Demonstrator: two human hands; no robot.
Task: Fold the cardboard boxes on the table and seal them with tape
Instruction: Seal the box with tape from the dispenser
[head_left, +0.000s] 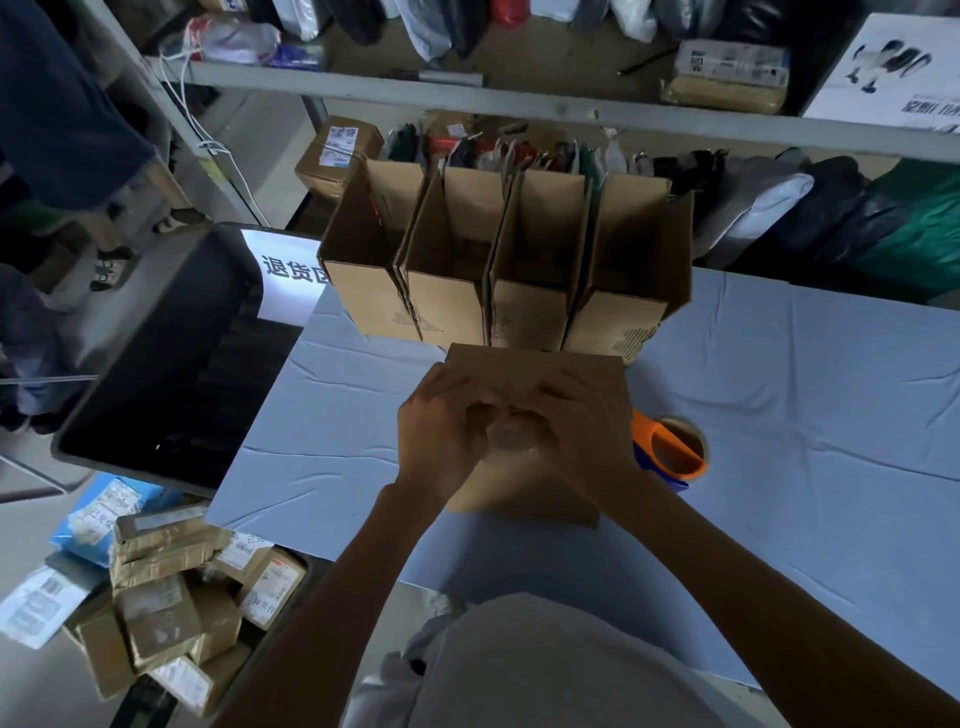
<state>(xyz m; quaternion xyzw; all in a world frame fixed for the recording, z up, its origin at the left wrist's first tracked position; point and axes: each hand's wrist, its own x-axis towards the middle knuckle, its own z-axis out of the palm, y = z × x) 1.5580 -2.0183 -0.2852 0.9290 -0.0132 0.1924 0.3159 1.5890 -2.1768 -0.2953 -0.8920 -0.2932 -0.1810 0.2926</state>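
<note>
Cardboard box (524, 364) lies mid-tabletop (779, 389) directly beneath both hands, in front of 4 open boxes (509, 260); left hand (441, 431) and right hand (582, 431) meet over it, fingers curled, apparently pinching a clear strip (509, 439) between them (blurred); tape roll (675, 447) sits just beside the right hand, the nearer 1.

Blue table (779, 389) carries cardboard boxes (498, 270) and a tape roll (675, 449).
</note>
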